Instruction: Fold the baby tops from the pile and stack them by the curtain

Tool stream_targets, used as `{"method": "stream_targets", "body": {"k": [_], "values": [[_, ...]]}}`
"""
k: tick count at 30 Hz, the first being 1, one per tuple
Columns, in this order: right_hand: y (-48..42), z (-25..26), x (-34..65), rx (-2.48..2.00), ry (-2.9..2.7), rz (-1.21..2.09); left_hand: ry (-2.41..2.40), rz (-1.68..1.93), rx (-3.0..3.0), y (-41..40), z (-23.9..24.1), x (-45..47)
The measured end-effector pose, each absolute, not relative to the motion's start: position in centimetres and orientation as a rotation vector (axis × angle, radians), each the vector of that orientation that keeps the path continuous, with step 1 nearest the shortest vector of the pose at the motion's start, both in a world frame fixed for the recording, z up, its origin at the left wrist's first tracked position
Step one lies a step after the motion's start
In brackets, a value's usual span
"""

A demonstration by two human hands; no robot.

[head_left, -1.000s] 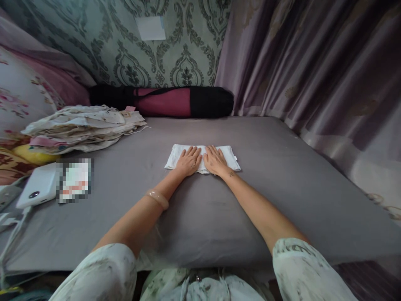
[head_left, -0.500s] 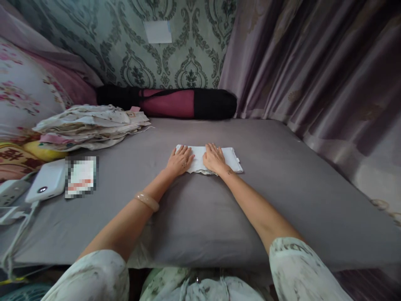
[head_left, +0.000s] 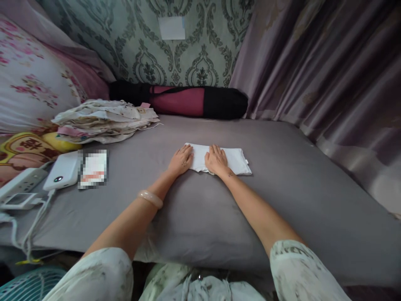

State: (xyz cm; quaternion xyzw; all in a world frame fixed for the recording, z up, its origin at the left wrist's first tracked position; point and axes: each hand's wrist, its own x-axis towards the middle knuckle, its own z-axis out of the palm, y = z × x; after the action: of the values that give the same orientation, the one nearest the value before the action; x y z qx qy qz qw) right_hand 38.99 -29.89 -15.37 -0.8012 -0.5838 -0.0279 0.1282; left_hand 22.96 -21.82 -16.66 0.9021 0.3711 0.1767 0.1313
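A small folded white cloth (head_left: pixel 235 159) lies on the grey bed sheet (head_left: pixel 200 209) in the middle of the view. My left hand (head_left: pixel 181 160) rests at the cloth's left end, fingers curled over its edge. My right hand (head_left: pixel 215 160) lies flat on the cloth's middle, fingers stretched out and pressing down. A pale bangle (head_left: pixel 150 198) sits on my left forearm.
A stack of folded cloths (head_left: pixel 105 120) lies at the back left. A black and maroon roll bag (head_left: pixel 188 101) lies along the wall. A white power bank (head_left: pixel 61 177), a power strip (head_left: pixel 19 186) and cables sit at the left edge. Curtains (head_left: pixel 319 71) hang on the right.
My left hand slid from the cloth's middle to its left end. The right hand stayed on the cloth. The camera view shifted a little to the left.
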Motion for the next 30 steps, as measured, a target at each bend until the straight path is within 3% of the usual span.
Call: {"method": "stream_targets", "body": {"k": [5,12,17,30], "values": [[-28.9,-14.2,38.5,-2.348,-1.699,0.031,1.091,0.696,2.515,-21.0,-17.4,22.7],[-27.8,-15.1,35.6,-2.268,-1.747,-0.052,1.166,0.861,2.3,-21.0,-17.0,22.3],[-28.1,-15.8,35.2,-2.246,-1.75,-0.151,1.246,0.892,2.107,-21.0,-16.4,22.1],[-26.6,-15.2,33.5,-2.239,-1.821,-0.038,1.215,0.962,2.003,-21.1,-16.1,21.9]]}}
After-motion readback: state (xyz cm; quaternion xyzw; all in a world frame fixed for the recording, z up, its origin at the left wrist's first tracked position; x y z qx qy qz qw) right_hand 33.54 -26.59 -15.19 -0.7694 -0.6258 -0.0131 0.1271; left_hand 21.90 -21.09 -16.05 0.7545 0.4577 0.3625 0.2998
